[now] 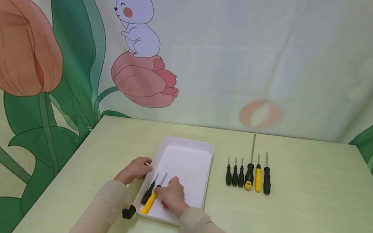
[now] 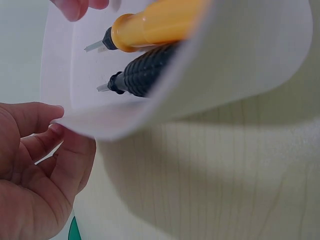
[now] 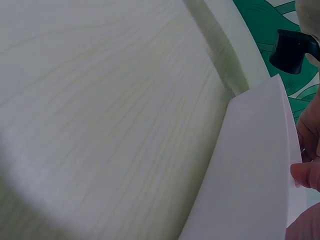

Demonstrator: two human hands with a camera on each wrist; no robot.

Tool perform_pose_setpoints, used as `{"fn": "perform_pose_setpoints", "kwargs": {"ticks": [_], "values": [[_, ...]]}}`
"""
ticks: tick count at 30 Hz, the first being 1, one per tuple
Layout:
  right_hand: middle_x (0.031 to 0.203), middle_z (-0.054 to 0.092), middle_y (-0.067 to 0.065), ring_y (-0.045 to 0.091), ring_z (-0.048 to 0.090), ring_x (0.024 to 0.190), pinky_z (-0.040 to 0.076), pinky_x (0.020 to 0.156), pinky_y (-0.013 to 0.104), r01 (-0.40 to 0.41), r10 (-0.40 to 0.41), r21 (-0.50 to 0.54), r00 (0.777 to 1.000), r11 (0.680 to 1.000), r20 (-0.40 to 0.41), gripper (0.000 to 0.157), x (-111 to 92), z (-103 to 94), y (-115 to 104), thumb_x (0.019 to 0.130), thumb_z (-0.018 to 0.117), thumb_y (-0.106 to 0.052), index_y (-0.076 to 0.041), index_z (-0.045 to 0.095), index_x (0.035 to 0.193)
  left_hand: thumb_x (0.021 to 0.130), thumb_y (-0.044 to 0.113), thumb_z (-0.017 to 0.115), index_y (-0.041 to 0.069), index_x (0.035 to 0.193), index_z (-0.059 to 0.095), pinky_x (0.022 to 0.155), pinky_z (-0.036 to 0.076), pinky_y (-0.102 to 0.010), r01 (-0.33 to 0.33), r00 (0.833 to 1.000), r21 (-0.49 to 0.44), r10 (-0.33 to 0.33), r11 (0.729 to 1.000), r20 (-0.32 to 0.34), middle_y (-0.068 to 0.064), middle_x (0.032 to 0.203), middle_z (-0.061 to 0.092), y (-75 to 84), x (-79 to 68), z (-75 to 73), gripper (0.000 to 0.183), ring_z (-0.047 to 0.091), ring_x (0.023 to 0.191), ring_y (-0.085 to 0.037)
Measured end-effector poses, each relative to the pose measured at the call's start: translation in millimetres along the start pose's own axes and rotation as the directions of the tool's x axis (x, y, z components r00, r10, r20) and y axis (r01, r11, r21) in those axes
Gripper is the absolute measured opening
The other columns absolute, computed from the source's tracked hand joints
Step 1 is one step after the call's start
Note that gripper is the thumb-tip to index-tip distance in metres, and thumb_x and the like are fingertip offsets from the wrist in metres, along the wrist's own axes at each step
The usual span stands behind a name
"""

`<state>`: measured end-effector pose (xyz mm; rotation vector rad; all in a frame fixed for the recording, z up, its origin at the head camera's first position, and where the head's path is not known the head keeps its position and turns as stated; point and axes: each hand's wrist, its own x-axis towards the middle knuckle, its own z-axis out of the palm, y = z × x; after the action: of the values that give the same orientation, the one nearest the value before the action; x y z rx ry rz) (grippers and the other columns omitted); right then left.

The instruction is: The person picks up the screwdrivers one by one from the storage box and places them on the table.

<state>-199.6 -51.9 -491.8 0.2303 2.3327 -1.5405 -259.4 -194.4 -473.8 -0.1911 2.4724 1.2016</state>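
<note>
My left hand grips the left rim of a white tray, thumb on one side and fingers on the other in the left wrist view. Inside the tray, along its left wall, lie a black-handled screwdriver and a yellow-handled screwdriver, side by side with tips pointing away from me. My right hand is over the tray just right of them, its fingertips close to the yellow one in the head view. In the left wrist view those right fingertips appear apart from the yellow handle.
Right of the tray, several screwdrivers stand in a row on the pale wooden table: small black ones, a long-shafted black and yellow one, a yellow one and a larger black one. A printed curtain hangs behind.
</note>
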Motion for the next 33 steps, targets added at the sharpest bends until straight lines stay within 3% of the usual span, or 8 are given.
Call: {"fn": "perform_pose_setpoints", "kwargs": {"ticks": [11,18,21,22,27,33], "values": [[0.046,0.041,0.001,0.011,0.034,0.029,0.029,0.029,0.019,0.019,-0.021,-0.038,0.999,0.999,-0.039,0.033,-1,4.3,-4,0.068,0.064,-0.011,-0.003,0.039,0.089,0.087,0.006,0.046,-0.007,0.113,0.049,0.070,0.051,-0.036,0.009,1.000,0.013,-0.008,1.000,-0.015,-0.023,0.102,0.057,3.2,-2.9,0.2,0.029,0.059,0.077,-0.023],[0.046,0.045,0.003,0.012,0.037,0.029,0.030,0.028,0.019,0.009,-0.012,-0.060,0.999,0.998,-0.046,0.031,0,4.9,-5,0.070,0.064,-0.010,-0.002,0.041,0.090,0.087,0.014,0.051,-0.001,0.109,0.052,0.067,0.051,-0.035,-0.046,0.999,0.005,0.045,0.999,0.020,-0.016,0.096,0.059,-15.4,15.6,-0.4,0.027,0.059,0.075,-0.021],[0.046,0.046,0.004,0.012,0.039,0.030,0.031,0.029,0.019,-0.002,-0.001,-0.067,0.999,0.998,-0.050,0.031,1,4.8,-5,0.071,0.064,-0.011,-0.002,0.041,0.090,0.086,0.012,0.049,-0.001,0.110,0.052,0.067,0.051,-0.035,-0.022,1.000,0.015,0.022,1.000,0.004,-0.017,0.098,0.058,-9.9,11.5,0.1,0.028,0.058,0.074,-0.021],[0.046,0.047,0.004,0.012,0.039,0.030,0.031,0.028,0.019,-0.004,0.001,-0.072,0.999,0.997,-0.052,0.031,1,4.8,-5,0.071,0.065,-0.011,-0.002,0.041,0.090,0.086,0.010,0.048,-0.002,0.112,0.051,0.070,0.050,-0.036,0.017,1.000,0.030,-0.016,0.999,-0.014,-0.019,0.102,0.058,-3.4,6.0,0.9,0.029,0.058,0.077,-0.023],[0.042,0.046,0.003,0.012,0.040,0.028,0.032,0.029,0.020,-0.005,-0.001,-0.096,0.998,0.995,-0.056,0.032,3,5.3,-5,0.070,0.066,-0.012,-0.003,0.041,0.088,0.087,0.008,0.046,-0.006,0.113,0.049,0.067,0.050,-0.034,0.016,1.000,0.048,-0.015,0.999,-0.024,-0.021,0.102,0.057,4.4,-2.6,0.5,0.030,0.057,0.074,-0.022],[0.041,0.045,0.003,0.012,0.039,0.027,0.033,0.028,0.020,-0.013,0.009,-0.118,0.999,0.993,-0.041,0.034,3,6.5,-5,0.069,0.067,-0.011,-0.002,0.041,0.089,0.087,0.008,0.045,-0.005,0.114,0.049,0.071,0.051,-0.036,0.021,1.000,0.037,-0.020,0.999,-0.017,-0.021,0.104,0.057,2.3,-1.1,0.5,0.030,0.059,0.077,-0.021]]}}
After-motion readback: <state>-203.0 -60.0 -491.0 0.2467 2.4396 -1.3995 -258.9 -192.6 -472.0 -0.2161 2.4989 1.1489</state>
